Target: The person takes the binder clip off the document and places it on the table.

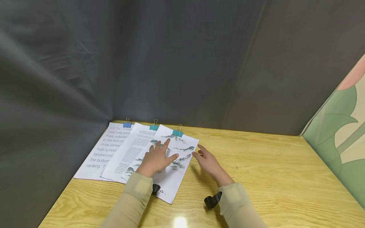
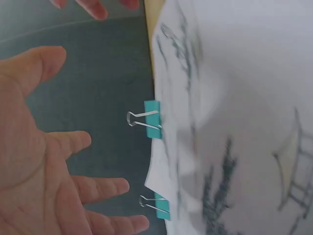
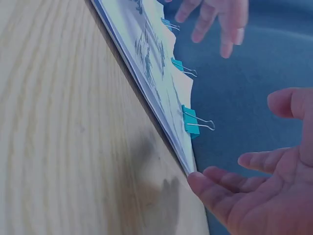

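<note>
A clipped stack of paper (image 1: 176, 175) with an ink landscape print lies slanted on top, a teal binder clip (image 1: 177, 133) at its far edge. My left hand (image 1: 156, 159) is spread above this print, fingers apart and holding nothing. Beside the stack's right edge is my right hand (image 1: 210, 164), fingers loosely bent; in the right wrist view one fingertip (image 3: 198, 182) is right at the paper's corner. Partly underneath lies a text stack (image 1: 138, 142) with another teal clip (image 1: 153, 127). Leftmost is a large-print stack (image 1: 95, 160) with a blue clip (image 1: 127, 125).
The papers lie fanned on the left part of a wooden table (image 1: 265, 164). A dark curtain (image 1: 182, 63) rises behind and along the left side. At the far right stands a panel (image 1: 342, 142) with leaf and petal shapes.
</note>
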{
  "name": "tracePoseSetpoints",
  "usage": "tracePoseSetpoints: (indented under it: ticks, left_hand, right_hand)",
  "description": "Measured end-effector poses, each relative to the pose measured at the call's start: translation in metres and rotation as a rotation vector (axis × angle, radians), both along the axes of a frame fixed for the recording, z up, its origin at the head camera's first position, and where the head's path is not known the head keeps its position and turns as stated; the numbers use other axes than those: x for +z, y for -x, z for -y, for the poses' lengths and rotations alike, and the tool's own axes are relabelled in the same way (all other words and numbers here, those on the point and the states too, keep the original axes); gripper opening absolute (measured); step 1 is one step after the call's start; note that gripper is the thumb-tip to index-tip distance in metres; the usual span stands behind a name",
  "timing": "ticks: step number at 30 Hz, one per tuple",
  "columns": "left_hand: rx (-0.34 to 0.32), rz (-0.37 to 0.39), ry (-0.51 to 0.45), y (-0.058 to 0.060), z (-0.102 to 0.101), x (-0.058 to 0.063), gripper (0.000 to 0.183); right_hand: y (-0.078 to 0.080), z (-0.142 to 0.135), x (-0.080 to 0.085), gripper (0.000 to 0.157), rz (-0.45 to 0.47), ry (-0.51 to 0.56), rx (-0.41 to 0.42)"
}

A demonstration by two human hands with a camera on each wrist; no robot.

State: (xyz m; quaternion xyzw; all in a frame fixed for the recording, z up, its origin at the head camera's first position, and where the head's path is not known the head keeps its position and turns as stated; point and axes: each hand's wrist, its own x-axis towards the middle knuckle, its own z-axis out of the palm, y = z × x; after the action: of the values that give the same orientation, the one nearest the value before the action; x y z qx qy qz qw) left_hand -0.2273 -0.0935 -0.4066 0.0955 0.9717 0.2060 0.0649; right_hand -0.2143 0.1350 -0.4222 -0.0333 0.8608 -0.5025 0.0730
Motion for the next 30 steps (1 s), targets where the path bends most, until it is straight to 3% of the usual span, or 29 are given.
tracePoseSetpoints:
  ticks: [4, 9, 14, 24, 30]
  left_hand:
    - [0.04, 0.061, -0.043, 0.008, 0.007, -0.006, 0.081]
    - [0.097, 0.068, -0.016, 0.015, 0.018, -0.015, 0.081]
    - [0.128, 0.087, 0.014, 0.018, 0.026, -0.022, 0.08]
    - [0.152, 0.056, -0.027, 0.021, 0.033, -0.018, 0.077]
    - [0.135, 0.058, -0.087, 0.023, 0.035, -0.015, 0.077]
  right_hand:
    - [0.001, 0.0, -0.003, 0.068, 0.095, 0.128, -0.018]
    - [0.001, -0.001, -0.005, 0.067, 0.157, 0.273, -0.016]
    - [0.001, 0.0, -0.007, 0.066, 0.181, 0.33, -0.034]
    - [0.002, 0.004, -0.011, 0.064, 0.212, 0.446, -0.042]
    - [0.004, 0.002, -0.014, 0.063, 0.231, 0.61, -0.116]
